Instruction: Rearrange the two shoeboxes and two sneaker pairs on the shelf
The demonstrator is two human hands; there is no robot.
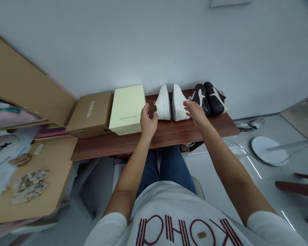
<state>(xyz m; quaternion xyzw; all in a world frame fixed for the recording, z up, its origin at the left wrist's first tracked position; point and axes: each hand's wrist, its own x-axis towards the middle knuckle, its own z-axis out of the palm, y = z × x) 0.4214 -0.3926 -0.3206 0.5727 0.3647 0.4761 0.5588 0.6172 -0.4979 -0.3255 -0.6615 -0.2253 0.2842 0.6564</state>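
A pair of white shoes stands side by side on a brown wooden bench top, the left white shoe and the right white shoe with a narrow gap between them. My left hand is just left of them, its fingers apart and holding nothing, near the edge of a pale yellow shoebox. On the other side, my right hand is by the right white shoe with fingers spread, also holding nothing; whether it touches the shoe I cannot tell. A pair of black shoes with cream trim sits beyond that hand.
A brown cardboard shoebox stands left of the yellow one. Further left is a light wood desk with a patterned hair scrunchie-like cloth and papers. Another pair of shoes and a white round base are on the floor at right.
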